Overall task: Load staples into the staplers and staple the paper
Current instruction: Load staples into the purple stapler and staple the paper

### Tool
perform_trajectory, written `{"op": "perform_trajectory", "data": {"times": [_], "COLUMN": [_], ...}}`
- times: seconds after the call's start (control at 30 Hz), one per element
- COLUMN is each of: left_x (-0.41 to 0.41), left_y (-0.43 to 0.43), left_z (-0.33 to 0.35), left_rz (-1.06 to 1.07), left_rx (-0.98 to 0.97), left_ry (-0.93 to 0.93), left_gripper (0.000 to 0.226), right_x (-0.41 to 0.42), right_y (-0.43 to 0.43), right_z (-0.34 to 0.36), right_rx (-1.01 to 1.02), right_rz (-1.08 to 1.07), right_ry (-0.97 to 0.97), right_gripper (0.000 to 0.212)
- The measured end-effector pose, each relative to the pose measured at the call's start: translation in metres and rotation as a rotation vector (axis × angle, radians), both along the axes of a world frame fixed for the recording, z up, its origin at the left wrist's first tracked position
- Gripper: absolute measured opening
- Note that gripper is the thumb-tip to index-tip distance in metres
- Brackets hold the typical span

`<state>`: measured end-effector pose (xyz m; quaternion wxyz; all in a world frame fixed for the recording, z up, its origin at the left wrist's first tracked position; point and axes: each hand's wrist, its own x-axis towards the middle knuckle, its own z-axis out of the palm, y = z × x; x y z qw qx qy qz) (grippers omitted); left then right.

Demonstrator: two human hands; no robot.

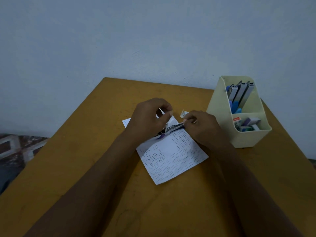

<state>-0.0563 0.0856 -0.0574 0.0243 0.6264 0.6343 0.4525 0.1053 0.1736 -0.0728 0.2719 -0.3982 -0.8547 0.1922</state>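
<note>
A small stapler [171, 129] with a metal top and purple base lies opened on the upper edge of a white sheet of paper [172, 156] studded with many staples. My left hand [150, 117] curls over the stapler's left end and grips it, fingers bent. My right hand [201, 125] pinches at the stapler's right tip, fingers curled. A small white staple box [183, 114] lies open just beyond my right fingers.
The yellow-brown table [85, 168] stands against a pale wall. At the right a cream organiser [246, 137] holds several staplers [239, 94] in its back compartment and staple boxes [248, 124] in front. A patterned floor [20, 147] shows at the left.
</note>
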Motion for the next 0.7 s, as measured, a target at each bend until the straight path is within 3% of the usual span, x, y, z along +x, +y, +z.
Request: {"op": "perform_trajectory", "data": {"times": [0.2,0.37,0.5,0.7], "left_x": [0.01,0.042,0.08,0.163], "left_y": [-0.008,-0.013,-0.011,-0.014], "left_z": [0.02,0.039,0.05,0.061], "left_rz": [-0.018,-0.122,-0.232,-0.424], "left_rx": [-0.03,-0.052,-0.087,-0.164], "left_ry": [-0.014,-0.072,-0.098,-0.063], "left_gripper": [0.011,0.007,0.012,0.011], "right_x": [0.017,0.052,0.105,0.201], "right_y": [-0.023,-0.047,-0.065,-0.095], "right_z": [0.015,0.047,0.069,0.086], "right_rx": [-0.012,-0.031,-0.073,-0.147], "right_rz": [-0.049,-0.074,-0.161,-0.344], "right_ry": [0.048,-0.046,-0.12,-0.061], "right_gripper": [0.011,0.015,0.02,0.019]}}
